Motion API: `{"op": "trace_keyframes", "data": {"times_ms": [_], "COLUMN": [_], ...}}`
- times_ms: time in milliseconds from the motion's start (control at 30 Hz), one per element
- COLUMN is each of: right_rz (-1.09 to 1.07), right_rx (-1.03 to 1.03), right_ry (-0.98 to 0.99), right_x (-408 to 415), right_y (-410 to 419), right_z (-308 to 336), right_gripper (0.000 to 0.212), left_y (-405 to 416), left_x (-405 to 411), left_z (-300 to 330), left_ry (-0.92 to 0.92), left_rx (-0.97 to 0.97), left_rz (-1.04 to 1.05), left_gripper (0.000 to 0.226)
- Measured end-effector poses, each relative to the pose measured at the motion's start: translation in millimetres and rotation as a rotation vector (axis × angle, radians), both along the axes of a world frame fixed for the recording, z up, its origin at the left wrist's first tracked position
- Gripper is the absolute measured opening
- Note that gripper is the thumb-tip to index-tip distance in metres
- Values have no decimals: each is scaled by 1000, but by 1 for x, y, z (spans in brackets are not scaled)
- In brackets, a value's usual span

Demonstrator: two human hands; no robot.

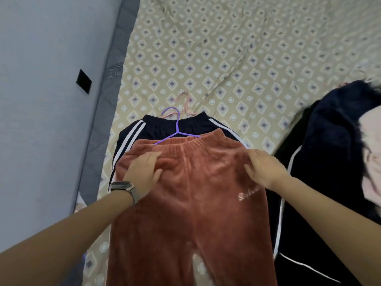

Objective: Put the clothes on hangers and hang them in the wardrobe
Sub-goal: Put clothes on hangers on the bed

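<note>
Left hand (143,172): flat on rust velvet trousers (185,213) just below the waistband, fingers straight and close together, palm down, nothing gripped; watch (123,187) on the wrist
Right hand (262,171): at the trousers' right hip edge, fingers bent down onto the fabric, thumb toward the middle; looks like it presses or lightly pinches the cloth, can't tell which
Rust velvet trousers: laid flat on the bed, waistband away from the person, legs running toward the bottom edge; pale script logo near right hip, too blurred to read
Purple hanger (176,131): hook pointing away, shoulders slipped in under the rust waistband, neck and hook showing above it
Dark trousers w/ white side stripes (144,129): lying under the rust pair, their waistband sticking out beyond it, stripes visible both sides
Pink hanger (185,104): just beyond the dark waistband, partly hidden by it, hook on the bedsheet
Dark garment w/ white piping (329,151): heaped at right, beside the right forearm, w/ a pale pinkish piece on top at frame edge
Bedsheet (237,69): beige w/ diamond pattern, creased, covers the bed
Wall (41,79): pale blue, left of the mattress edge, w/ a black switch plate (83,81)
</note>
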State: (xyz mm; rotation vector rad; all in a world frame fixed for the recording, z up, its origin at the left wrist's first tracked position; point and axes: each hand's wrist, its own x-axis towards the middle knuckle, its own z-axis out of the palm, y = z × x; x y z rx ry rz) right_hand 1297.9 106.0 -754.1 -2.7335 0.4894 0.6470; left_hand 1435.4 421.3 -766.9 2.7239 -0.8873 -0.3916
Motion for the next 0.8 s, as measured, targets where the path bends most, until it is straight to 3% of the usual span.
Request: {"op": "trace_keyframes", "data": {"times_ms": [167, 300, 433, 633, 800], "right_rz": [-46, -31, -60, -275, -347], "right_rx": [-15, -150, -274, -213, -161], "right_ry": [-100, -128, 5, -13, -63], "right_x": [-65, -142, -244, -365, -401], "right_y": [-55, -113, -177, -227, -235], "right_z": [63, 139, 238, 357, 403], "right_gripper": [50, 51, 57, 65, 66], "left_y": [-59, -122, -184, -276, -325], "left_x": [-46, -109, -198, -283, -327], "left_z": [43, 98, 173, 279, 339], "left_ry": [203, 170, 76, 167, 259], "left_rx": [118, 114, 158, 88, 29], "left_rz": [-52, -130, -287, -308, -266], "left_gripper": [61, 62, 52, 66, 68]}}
